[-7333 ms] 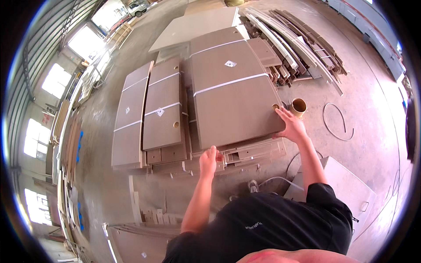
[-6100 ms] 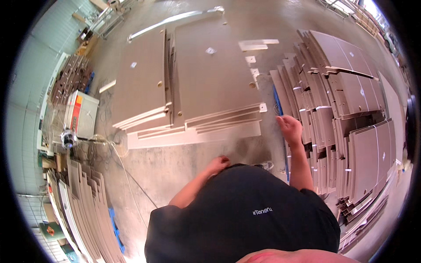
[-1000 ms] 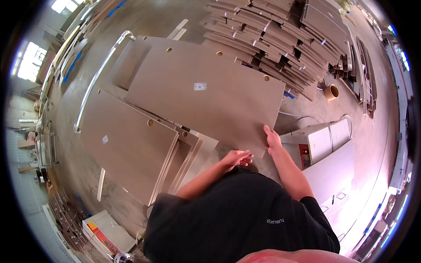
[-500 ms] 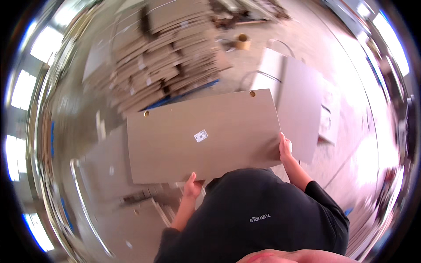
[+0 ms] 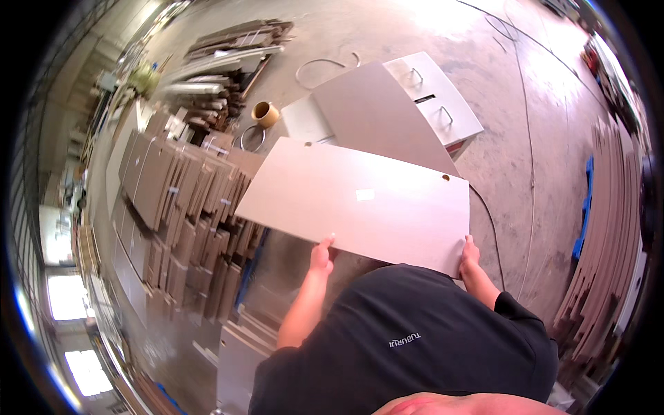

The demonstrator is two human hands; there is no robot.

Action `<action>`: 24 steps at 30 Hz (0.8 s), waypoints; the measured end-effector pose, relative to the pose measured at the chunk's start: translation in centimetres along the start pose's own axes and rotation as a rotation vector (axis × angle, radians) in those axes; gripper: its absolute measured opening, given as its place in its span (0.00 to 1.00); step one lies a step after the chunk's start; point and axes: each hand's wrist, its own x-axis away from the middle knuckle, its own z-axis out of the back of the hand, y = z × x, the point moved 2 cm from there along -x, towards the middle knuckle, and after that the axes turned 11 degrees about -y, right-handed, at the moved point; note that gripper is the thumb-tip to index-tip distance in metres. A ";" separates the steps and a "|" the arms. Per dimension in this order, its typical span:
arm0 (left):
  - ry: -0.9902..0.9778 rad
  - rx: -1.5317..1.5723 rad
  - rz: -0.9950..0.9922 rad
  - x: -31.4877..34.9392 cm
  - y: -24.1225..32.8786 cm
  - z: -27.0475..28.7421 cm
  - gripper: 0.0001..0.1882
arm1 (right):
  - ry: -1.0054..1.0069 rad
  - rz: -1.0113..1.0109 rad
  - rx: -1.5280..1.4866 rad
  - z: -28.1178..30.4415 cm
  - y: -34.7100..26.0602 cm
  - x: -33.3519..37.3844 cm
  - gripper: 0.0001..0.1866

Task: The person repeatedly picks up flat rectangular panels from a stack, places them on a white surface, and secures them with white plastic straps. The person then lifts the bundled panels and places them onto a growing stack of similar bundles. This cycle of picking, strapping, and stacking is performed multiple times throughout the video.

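A long light-brown furniture panel (image 5: 311, 194) is held out in front of my body, its right end nearer to me than its left. It carries a small white label in its middle and two round holes along the far edge. My left hand (image 5: 321, 254) grips the near long edge, thumb on top and fingers hidden underneath. At the right end, my right hand (image 5: 470, 256) closes round the corner, thumb up. Just beyond the panel, a large brown board (image 5: 384, 114) lies over white drawer fronts (image 5: 449, 104) with metal handles.
Stacked brown panels (image 5: 187, 200) stand to the left, with loose boards (image 5: 238, 41) farther back. A roll of tape (image 5: 264, 114) sits on the floor beside a wire coil. More stacked boards (image 5: 602, 228) line the right, by a blue pallet (image 5: 584, 207). A dark cable (image 5: 494, 235) runs over the floor.
My view has swung to the right, so the panel stacks now lie farther left. The panel, still in both hands, has come over toward the large board and drawer fronts.
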 end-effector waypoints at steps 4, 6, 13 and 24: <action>0.019 -0.198 0.093 -7.9 2.1 -5.5 0.15 | -0.107 -0.124 -0.231 -0.8 -0.7 3.0 0.41; 0.015 -0.309 0.095 -10.9 1.8 -7.3 0.12 | -0.120 -0.051 -0.213 -1.6 0.2 2.6 0.38; -0.225 -0.729 0.163 -18.4 5.1 -15.2 0.16 | -0.163 0.065 0.021 -8.6 0.5 1.4 0.37; -0.470 -1.713 0.301 -33.2 9.5 -10.6 0.38 | -0.058 0.058 0.773 -18.7 2.7 -2.3 0.30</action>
